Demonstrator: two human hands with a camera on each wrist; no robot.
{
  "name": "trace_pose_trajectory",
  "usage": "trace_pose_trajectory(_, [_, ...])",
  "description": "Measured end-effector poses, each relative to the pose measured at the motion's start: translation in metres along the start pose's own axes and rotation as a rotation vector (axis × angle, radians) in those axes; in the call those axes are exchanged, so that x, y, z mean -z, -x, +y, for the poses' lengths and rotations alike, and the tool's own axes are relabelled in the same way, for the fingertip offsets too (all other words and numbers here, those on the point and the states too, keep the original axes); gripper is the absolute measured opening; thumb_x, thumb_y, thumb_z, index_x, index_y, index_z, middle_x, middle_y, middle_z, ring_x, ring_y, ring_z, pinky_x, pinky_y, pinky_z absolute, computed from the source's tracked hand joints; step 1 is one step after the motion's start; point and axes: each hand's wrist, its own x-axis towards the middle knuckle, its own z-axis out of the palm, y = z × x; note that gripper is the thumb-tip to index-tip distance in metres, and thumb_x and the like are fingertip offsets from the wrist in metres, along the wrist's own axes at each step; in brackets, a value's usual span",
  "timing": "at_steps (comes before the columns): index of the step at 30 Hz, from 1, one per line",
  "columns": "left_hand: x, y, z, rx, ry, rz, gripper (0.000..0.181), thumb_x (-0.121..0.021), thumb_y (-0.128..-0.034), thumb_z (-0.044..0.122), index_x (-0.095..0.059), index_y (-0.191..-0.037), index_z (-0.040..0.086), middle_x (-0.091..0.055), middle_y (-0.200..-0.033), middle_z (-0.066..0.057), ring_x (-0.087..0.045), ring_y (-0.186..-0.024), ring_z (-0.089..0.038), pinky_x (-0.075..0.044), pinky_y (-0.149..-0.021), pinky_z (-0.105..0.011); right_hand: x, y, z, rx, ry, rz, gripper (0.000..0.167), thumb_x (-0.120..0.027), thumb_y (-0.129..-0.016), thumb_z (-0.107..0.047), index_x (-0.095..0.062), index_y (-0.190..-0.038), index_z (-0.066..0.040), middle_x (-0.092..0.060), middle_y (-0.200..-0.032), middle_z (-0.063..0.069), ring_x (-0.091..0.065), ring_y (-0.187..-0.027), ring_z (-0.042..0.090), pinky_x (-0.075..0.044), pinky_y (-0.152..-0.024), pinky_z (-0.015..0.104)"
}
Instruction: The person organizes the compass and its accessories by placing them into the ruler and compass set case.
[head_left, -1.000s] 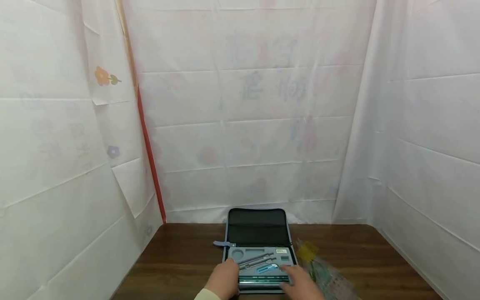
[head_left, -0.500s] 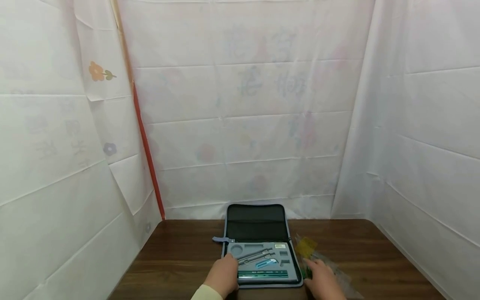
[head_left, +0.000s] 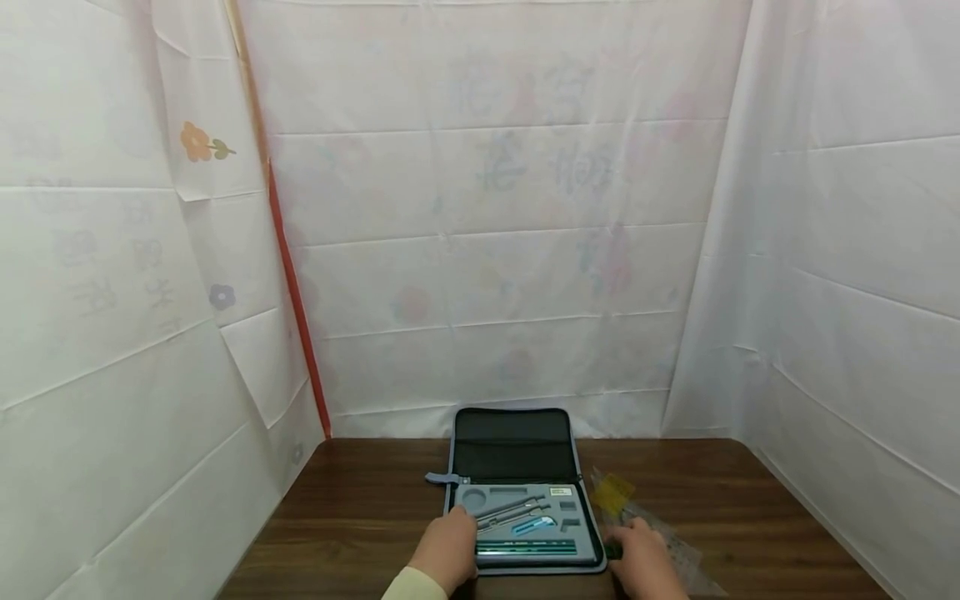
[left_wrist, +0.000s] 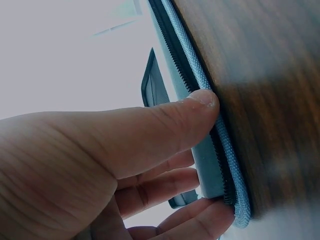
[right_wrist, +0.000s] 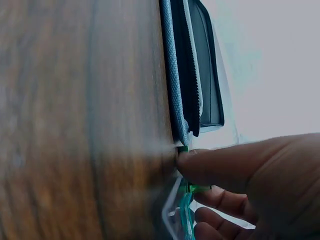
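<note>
A zip case (head_left: 512, 446) lies unfolded on the table; its grey tray holds dark green pencils (head_left: 525, 548), silver compass-like tools (head_left: 510, 512) and a light blue piece (head_left: 533, 525). My left hand (head_left: 442, 554) grips the case's near left side; the left wrist view puts the thumb on the zipped blue edge (left_wrist: 227, 145), fingers around the corner. Just off the case's near right corner, my right hand (head_left: 651, 562) pinches a small green thing (right_wrist: 200, 188), largely hidden by the thumb. Its other fingers curl over the clear plastic bag (head_left: 678, 550).
The bag, with a yellow patch (head_left: 612, 493), lies right of the case. Brown wooden table (head_left: 360, 500) surrounds both. White sheets (head_left: 495, 275) stand behind and at both sides, with a red strip (head_left: 296, 292) down the left corner.
My right hand has moved right, from over the tray to beside the bag, where it took hold of the small green thing. My left hand stays on the case.
</note>
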Motion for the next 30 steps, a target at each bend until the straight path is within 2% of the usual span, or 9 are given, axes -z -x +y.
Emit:
trace_pose_trajectory(5, [-0.001,0.001,-0.001,0.0,0.011,0.007,0.039,-0.1,-0.0671,0.017,-0.075,-0.094,0.003,-0.062,-0.091,-0.007,-0.063,-0.075,-0.021,-0.06,-0.074,-0.042,0.005,0.001,0.003,0.064,-0.053,0.005,0.017,-0.077,-0.087,0.004,-0.081,-0.1,-0.007,-0.07,-0.101,0.009,-0.067,-0.098,0.033,-0.057,-0.089,0.055])
trace_pose_trajectory(8, [-0.001,0.0,-0.001,0.004,0.014,-0.001,0.039,-0.1,-0.068,0.017,-0.076,-0.096,0.003,-0.063,-0.092,-0.007,-0.063,-0.077,-0.021,-0.06,-0.075,-0.042,0.008,0.001,0.0,0.062,-0.111,0.02,0.02,-0.079,-0.089,0.0,-0.079,-0.109,-0.004,-0.073,-0.107,0.012,-0.069,-0.103,0.035,-0.058,-0.09,0.055])
trace_pose_trajectory(13, [0.001,0.0,0.0,0.011,0.007,-0.02,0.038,-0.099,-0.0693,0.018,-0.076,-0.096,0.004,-0.063,-0.092,-0.007,-0.062,-0.077,-0.02,-0.06,-0.076,-0.042,0.01,0.004,-0.013,0.027,-0.317,0.091,0.036,-0.081,-0.091,-0.006,-0.074,-0.127,-0.004,-0.07,-0.126,0.018,-0.069,-0.109,0.035,-0.059,-0.088,0.052])
trace_pose_trajectory(18, [0.003,0.001,0.001,0.01,0.003,-0.016,0.038,-0.099,-0.0688,0.018,-0.076,-0.095,0.004,-0.062,-0.091,-0.007,-0.06,-0.075,-0.019,-0.059,-0.075,-0.042,0.012,0.016,-0.025,0.042,-0.509,0.153,0.038,-0.078,-0.094,-0.006,-0.072,-0.131,-0.007,-0.067,-0.134,0.018,-0.068,-0.111,0.031,-0.059,-0.088,0.049])
trace_pose_trajectory(24, [0.001,0.001,0.0,-0.001,0.002,-0.013,0.038,-0.1,-0.0686,0.019,-0.076,-0.095,0.004,-0.061,-0.09,-0.006,-0.06,-0.074,-0.019,-0.059,-0.074,-0.041,0.013,0.022,-0.032,0.039,-0.585,0.172,0.033,-0.076,-0.094,-0.003,-0.073,-0.127,-0.007,-0.07,-0.129,0.014,-0.066,-0.11,0.028,-0.057,-0.088,0.047])
trace_pose_trajectory(30, [0.002,0.001,0.001,-0.01,-0.002,-0.012,0.037,-0.1,-0.0694,0.02,-0.077,-0.093,0.005,-0.06,-0.091,-0.006,-0.061,-0.075,-0.019,-0.06,-0.074,-0.041,0.014,0.018,-0.031,0.039,-0.575,0.192,0.027,-0.079,-0.091,-0.004,-0.073,-0.118,-0.003,-0.068,-0.121,0.015,-0.064,-0.106,0.029,-0.056,-0.087,0.046])
